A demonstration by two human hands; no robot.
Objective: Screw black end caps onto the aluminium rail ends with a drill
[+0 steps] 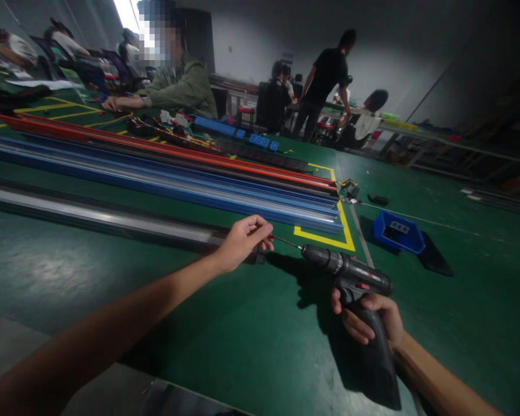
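My right hand point(370, 318) grips the handle of a black cordless drill point(351, 274), whose long thin bit point(286, 241) points left toward the end of a grey metal rail point(112, 222). My left hand point(245, 240) is pinched at the rail's end, right at the bit's tip; whatever the fingers hold is too small to make out. Both forearms stretch over the green table point(260, 323).
Long blue point(177, 188) and red point(177, 151) rails lie side by side behind the grey one. A blue bin point(397, 232) sits right of yellow floor tape point(344, 222). Across the table a person in a green jacket point(186, 86) works; other people stand and sit farther back.
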